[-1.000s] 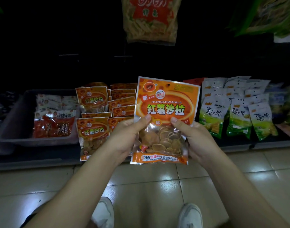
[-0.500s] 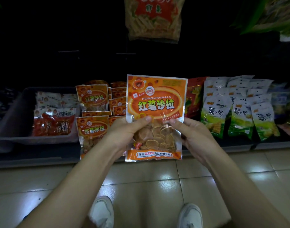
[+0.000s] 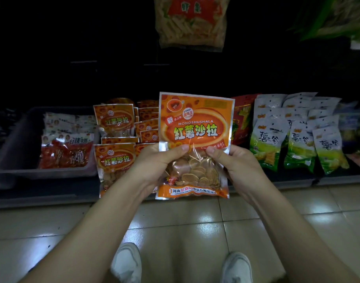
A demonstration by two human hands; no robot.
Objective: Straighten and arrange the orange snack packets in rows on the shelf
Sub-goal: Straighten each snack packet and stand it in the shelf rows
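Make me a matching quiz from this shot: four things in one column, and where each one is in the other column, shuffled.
Things:
1 held orange packet
2 grey tray
3 green-and-white packets
4 hanging bag

Places:
A far left
B top centre
C gripped by the left hand and right hand
D right side

Pairs: 1-C, 2-A, 3-D, 4-B

left forearm point(image 3: 101, 227): bare | right forearm point(image 3: 283, 221): bare | feet: white sneakers point(image 3: 127, 262)
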